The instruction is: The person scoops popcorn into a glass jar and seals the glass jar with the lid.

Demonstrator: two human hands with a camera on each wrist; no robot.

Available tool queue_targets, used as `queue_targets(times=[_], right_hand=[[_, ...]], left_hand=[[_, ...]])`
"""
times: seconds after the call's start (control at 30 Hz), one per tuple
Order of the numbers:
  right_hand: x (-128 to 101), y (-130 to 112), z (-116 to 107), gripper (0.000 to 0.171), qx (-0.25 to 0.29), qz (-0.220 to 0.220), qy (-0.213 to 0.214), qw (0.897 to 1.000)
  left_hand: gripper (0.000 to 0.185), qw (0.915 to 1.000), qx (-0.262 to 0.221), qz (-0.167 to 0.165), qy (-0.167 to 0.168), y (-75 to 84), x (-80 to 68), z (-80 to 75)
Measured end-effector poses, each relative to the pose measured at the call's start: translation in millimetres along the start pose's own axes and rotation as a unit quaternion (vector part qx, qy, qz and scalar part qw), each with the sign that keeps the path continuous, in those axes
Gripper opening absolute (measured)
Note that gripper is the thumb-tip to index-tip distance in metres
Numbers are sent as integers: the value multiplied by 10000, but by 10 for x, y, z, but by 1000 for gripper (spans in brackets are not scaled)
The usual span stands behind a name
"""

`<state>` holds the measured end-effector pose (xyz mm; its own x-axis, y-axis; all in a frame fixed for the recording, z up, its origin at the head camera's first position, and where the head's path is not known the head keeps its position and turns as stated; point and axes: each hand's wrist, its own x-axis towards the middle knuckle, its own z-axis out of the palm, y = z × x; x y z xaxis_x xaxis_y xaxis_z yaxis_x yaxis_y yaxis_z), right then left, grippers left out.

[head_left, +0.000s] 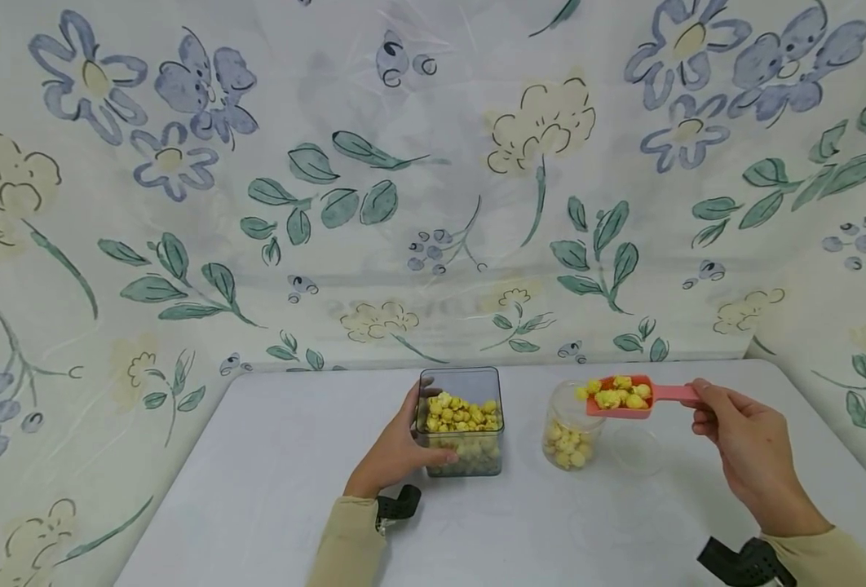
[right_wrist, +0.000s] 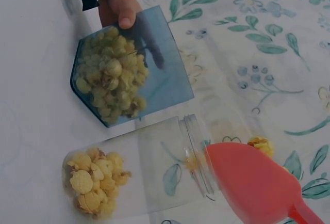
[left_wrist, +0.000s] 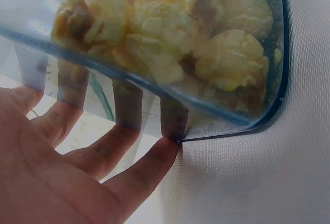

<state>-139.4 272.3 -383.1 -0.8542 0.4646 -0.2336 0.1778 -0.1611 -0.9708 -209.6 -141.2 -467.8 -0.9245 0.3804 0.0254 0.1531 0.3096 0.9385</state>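
Right hand (head_left: 741, 440) pinches the far end of the handle of a coral plastic scoop (head_left: 627, 398), thumb and fingers curled round it. The scoop bowl sits level directly over the open mouth of a clear round jar (head_left: 571, 428), loaded with a heap of yellow popcorn (head_left: 619, 395). The jar stands on the white table (head_left: 271, 481) and holds a shallow layer of the same popcorn at its bottom.

Left hand (head_left: 396, 448) grips the near-left side of a clear square container (head_left: 461, 420), fingers spread flat against the wall, thumb on the front face. The container is roughly half full.

Handling judgement:
- Popcorn: very light, irregular, brittle; pieces likely roll off the heap if the scoop tilts sideways.
- Scoop: rigid, thin-walled, light; the long handle gives leverage, so a hold at the end suits a wrist roll.
- Jar: smooth transparent plastic, light, nearly empty, unheld; probably tips easily if the scoop knocks its rim.
- Container: stiff, smooth-walled, rounded corners; slippery, best braced at a side wall.

A faint clear lid (head_left: 637, 450) lies just right of the jar.
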Motion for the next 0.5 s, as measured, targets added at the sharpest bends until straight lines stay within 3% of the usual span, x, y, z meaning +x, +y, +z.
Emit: queue_targets(times=[0.5], right_hand=[[-11, -13, -38, 21, 96, -397, -292, 9987]], left_hand=[[120, 10000, 4, 24, 7, 0, 4, -1]])
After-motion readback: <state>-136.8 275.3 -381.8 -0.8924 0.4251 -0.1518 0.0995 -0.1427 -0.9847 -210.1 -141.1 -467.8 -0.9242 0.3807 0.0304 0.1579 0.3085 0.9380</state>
